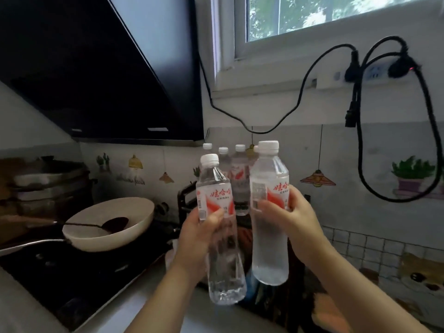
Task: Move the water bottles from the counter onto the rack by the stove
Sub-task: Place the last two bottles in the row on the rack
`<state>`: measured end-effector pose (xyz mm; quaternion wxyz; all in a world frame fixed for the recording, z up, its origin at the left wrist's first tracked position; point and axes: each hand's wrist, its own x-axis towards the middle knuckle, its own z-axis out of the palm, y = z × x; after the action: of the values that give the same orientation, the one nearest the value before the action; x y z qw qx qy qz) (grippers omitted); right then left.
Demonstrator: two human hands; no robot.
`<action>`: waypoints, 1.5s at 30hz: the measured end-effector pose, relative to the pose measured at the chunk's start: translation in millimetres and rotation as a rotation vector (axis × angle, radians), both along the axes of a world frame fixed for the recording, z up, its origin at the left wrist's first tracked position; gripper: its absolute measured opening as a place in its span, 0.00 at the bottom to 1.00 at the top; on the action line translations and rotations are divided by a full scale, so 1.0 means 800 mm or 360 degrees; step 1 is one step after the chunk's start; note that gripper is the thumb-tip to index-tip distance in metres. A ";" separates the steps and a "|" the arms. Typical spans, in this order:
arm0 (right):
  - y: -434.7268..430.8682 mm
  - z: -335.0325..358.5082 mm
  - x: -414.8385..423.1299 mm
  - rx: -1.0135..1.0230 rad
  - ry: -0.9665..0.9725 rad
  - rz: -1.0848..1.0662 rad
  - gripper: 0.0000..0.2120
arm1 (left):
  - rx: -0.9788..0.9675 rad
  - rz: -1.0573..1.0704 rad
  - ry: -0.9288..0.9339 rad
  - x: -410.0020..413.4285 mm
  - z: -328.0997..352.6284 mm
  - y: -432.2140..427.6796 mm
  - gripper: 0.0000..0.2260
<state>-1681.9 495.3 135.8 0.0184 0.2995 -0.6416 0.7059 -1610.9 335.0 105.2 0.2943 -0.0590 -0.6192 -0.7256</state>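
Left hand (201, 234) clamped on clear plastic water bottle with red-white label (217, 212); right hand (292, 212) clamped on matching frosted-looking bottle (269, 205) — both airborne, just before black wire rack (183, 198) right of stove (72, 272).

Risk: held bottles knock capped bottles already on rack (240, 179) — crowded. Both full, caps on. Cream pan (113, 224) left of rack holds dark ladle (115, 224).

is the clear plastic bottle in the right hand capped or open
Capped. The clear plastic water bottle gripped by the right hand has its white screw cap seated on the neck, and it is held upright.
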 end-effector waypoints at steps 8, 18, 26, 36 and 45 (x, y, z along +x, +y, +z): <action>-0.045 0.041 -0.070 -0.0026 0.0015 -0.0554 0.16 | -0.0232 -0.0321 0.0030 -0.100 0.022 -0.107 0.14; -0.051 0.043 -0.179 0.0083 -0.0090 -0.0807 0.20 | -0.0053 -0.0549 0.0009 -0.167 0.023 -0.139 0.16; -0.055 0.013 -0.236 0.0125 -0.0249 -0.0837 0.20 | -0.0080 -0.0533 -0.0059 -0.206 0.025 -0.131 0.20; -0.067 0.002 -0.261 0.0097 -0.0294 -0.0812 0.17 | -0.0050 -0.0628 -0.0091 -0.236 0.016 -0.117 0.27; -0.069 -0.011 -0.251 0.0224 -0.0183 -0.0830 0.21 | -0.0098 -0.0720 -0.0050 -0.261 0.016 -0.120 0.27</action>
<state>-1883.0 439.7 127.3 0.1424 0.0842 -0.7444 0.6469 -1819.5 239.3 118.3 0.1124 -0.1940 -0.6166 -0.7547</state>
